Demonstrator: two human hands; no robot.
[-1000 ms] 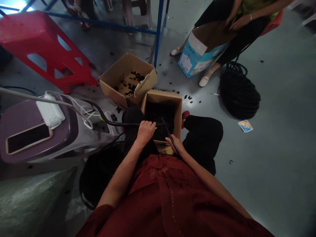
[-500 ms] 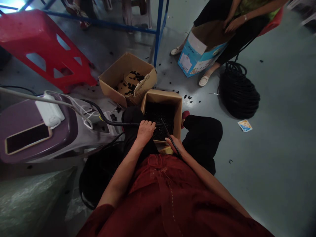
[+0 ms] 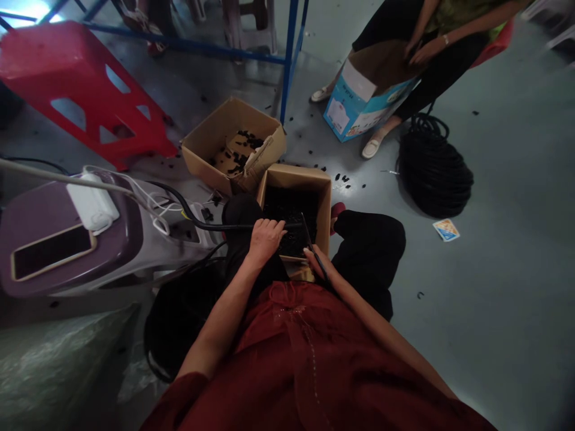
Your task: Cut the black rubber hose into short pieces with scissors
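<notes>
The grey floor carries a box below the left hand and right hand, with a second box ahead of the left hand. Ahead and right of the right hand stand a blue box and a black coil, a card just beside it. Scraps lie ahead of both hands.

Two brown boxes, one blue box, one phone
</notes>
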